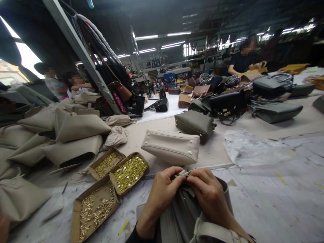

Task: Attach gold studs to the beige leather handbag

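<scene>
Close in front of me is a greyish-beige handbag (167,222), with a handle strap (215,233) curving along its near side. My left hand (165,184) is closed at the bag's upper edge, thumb and forefinger pinching a small pale piece there. From the other side my right hand (209,190) pinches the same spot, so the fingertips of both hands nearly meet. Exactly what the small piece is, I cannot make out. Just beyond my hands a cream handbag (172,146) lies on its side, small feet showing on its base. An olive-grey handbag (193,125) lies behind it.
Left of my hands sit three cardboard trays of small metal fittings: a near one (73,216), a middle one (145,173) and a far one (92,170). Beige bag bodies (78,125) pile up at left. Plastic sheeting (243,148) lies right. A person (235,62) works across the table.
</scene>
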{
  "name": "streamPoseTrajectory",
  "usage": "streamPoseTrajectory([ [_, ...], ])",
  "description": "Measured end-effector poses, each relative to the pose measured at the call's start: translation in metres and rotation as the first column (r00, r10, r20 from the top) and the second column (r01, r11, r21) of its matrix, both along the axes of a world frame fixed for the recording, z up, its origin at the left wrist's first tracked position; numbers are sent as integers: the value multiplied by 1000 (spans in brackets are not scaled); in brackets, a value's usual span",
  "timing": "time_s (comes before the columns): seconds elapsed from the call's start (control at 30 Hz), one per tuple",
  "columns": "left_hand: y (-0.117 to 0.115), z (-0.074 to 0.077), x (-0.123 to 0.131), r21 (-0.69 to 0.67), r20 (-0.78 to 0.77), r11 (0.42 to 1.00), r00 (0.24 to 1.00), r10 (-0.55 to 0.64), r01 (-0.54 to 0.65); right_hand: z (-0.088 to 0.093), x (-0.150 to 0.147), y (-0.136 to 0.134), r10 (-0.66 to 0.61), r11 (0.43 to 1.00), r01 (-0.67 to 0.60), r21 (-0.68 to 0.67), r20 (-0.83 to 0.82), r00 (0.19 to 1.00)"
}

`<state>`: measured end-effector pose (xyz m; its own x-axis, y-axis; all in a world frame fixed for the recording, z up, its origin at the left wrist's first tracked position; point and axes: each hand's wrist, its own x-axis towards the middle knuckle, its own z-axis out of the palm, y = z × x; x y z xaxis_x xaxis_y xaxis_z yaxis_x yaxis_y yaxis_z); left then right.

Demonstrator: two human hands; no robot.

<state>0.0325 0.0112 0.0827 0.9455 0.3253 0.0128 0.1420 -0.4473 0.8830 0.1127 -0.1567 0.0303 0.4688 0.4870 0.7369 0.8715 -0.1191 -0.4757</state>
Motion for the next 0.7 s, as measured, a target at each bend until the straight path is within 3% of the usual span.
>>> streamPoseTrajectory([
  [0.23, -1, 4, 1, -6, -1, 1000, 1000, -5, 5, 2, 7, 0, -13, 998, 26, -59, 207, 978],
  [0.7, -2, 3, 0, -8, -3, 1000, 1000, -10, 10, 11, 5, 3, -59, 996, 71, -52, 197, 979],
])
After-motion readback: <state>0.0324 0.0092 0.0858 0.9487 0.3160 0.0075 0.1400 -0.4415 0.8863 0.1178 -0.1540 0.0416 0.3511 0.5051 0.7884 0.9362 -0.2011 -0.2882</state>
